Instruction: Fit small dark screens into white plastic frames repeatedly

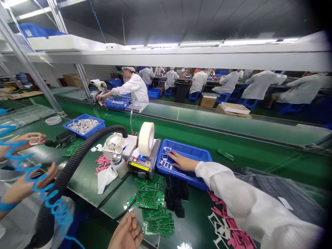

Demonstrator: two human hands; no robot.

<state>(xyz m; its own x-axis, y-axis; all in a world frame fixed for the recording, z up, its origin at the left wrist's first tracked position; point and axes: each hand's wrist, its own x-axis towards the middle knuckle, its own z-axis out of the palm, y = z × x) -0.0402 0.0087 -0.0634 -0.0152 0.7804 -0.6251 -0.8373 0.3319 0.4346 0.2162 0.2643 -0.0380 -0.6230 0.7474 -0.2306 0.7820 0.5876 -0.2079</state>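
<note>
My right hand (pixel 181 161) reaches into a blue tray (pixel 192 148), its fingers spread beside small white frames (pixel 166 164) at the tray's left end. Nothing shows in its grasp. Low in the view, my left hand (pixel 127 232) is palm up at the table's edge with its fingers curled; whether it holds anything is hard to make out. Just right of it lie stacks of green circuit boards (pixel 158 221). Black parts (pixel 175 195) sit below the tray. A tape dispenser (pixel 141 162) with a large tape roll (pixel 146 139) stands left of the tray.
Pink strips (pixel 237 238) and white frames lie under my right sleeve. A metal-topped bottle (pixel 119 166) stands near the dispenser. A black hose (pixel 85 152) arches across the left. A co-worker's hands (pixel 33 140) and a blue basket (pixel 84 125) of white parts are farther left.
</note>
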